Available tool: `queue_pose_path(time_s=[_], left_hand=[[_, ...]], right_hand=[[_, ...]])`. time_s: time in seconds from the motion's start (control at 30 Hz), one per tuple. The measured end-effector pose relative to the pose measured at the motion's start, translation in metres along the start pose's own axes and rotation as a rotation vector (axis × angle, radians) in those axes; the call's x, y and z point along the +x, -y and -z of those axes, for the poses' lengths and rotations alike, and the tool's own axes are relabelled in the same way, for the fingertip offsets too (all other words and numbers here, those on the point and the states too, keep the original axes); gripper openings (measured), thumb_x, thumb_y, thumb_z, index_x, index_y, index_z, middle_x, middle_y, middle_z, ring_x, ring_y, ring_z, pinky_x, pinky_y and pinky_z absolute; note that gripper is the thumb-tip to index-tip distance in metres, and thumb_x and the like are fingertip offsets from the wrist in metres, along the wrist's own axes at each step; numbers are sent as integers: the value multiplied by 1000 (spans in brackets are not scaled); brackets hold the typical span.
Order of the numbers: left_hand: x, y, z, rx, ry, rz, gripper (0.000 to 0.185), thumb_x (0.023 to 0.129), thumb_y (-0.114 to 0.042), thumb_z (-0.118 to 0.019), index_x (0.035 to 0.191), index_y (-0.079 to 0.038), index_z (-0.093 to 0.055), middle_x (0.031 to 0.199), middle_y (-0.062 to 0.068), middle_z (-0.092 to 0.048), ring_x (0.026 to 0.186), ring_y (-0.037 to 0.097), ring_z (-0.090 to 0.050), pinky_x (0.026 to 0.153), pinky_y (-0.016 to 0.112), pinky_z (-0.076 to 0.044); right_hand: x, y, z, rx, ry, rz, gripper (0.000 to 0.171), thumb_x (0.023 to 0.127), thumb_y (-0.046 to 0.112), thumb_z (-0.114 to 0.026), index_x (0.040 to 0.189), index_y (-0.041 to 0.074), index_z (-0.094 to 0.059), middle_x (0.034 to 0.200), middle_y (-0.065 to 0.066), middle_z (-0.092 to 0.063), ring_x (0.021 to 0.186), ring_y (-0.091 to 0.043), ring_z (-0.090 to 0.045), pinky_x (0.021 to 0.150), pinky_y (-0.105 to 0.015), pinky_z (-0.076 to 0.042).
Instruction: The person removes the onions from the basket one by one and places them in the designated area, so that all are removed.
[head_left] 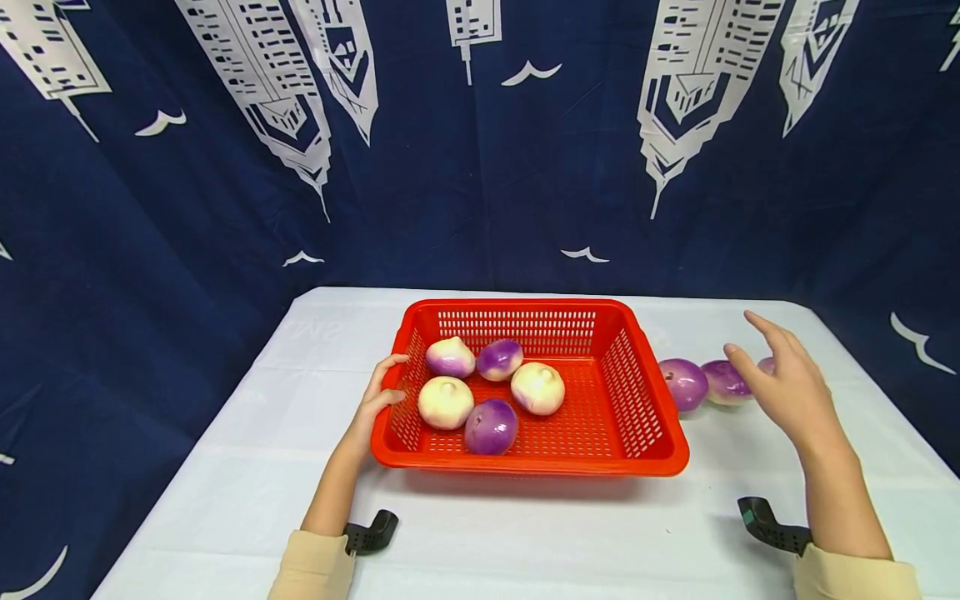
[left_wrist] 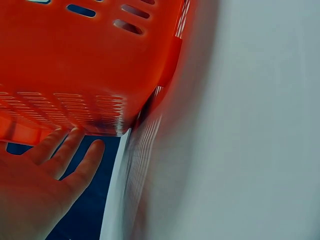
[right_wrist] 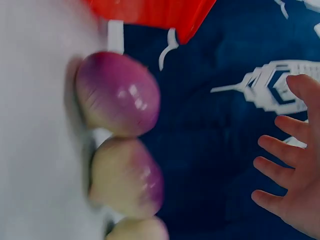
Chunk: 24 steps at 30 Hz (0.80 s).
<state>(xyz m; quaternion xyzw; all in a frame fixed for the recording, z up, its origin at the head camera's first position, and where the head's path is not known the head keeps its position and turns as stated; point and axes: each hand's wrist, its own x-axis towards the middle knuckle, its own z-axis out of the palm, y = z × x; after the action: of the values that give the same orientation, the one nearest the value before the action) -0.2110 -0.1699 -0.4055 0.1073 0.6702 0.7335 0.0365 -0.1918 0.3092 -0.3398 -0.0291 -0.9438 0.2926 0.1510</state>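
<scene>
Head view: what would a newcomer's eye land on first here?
The bright red basket in the middle of the white table stands out most, with five purple-and-white onions lying in its left half. More onions on the table sit in a row just right of it. The left hand rests on the basket's left rim, while the right hand hangs open above the row.

Third turnip (head_left: 767,364) mostly hidden behind the right hand (head_left: 787,383).
</scene>
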Motion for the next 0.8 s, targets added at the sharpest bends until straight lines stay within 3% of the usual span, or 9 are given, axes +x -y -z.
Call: queue_pose_path(time_s=[0.17, 0.37, 0.8], left_hand=[[0, 0, 0, -1, 0, -3, 55, 77, 0, -32, 131, -5, -25, 134, 12, -28, 119, 27, -31, 92, 31, -35], [0, 0, 0, -1, 0, -4, 56, 77, 0, -32, 132, -5, -24, 135, 12, -27, 119, 27, -30, 93, 32, -34], [0, 1, 0, -5, 2, -3, 54, 77, -1, -32, 130, -6, -25, 135, 13, -28, 119, 28, -31, 93, 33, -35]], right_hand=[[-4, 24, 3, -36, -9, 74, 67, 89, 42, -47, 145, 18, -19, 146, -25, -22, 131, -46, -21, 87, -71, -24], [-6, 51, 6, -12, -10, 199, 67, 87, 37, -53, 144, 21, -23, 146, -20, -26, 132, -42, -23, 94, -68, -22], [9, 105, 2, -32, 58, 324, 66, 84, 40, -57, 142, 24, -29, 146, -11, -30, 129, -38, -32, 94, -66, -25]])
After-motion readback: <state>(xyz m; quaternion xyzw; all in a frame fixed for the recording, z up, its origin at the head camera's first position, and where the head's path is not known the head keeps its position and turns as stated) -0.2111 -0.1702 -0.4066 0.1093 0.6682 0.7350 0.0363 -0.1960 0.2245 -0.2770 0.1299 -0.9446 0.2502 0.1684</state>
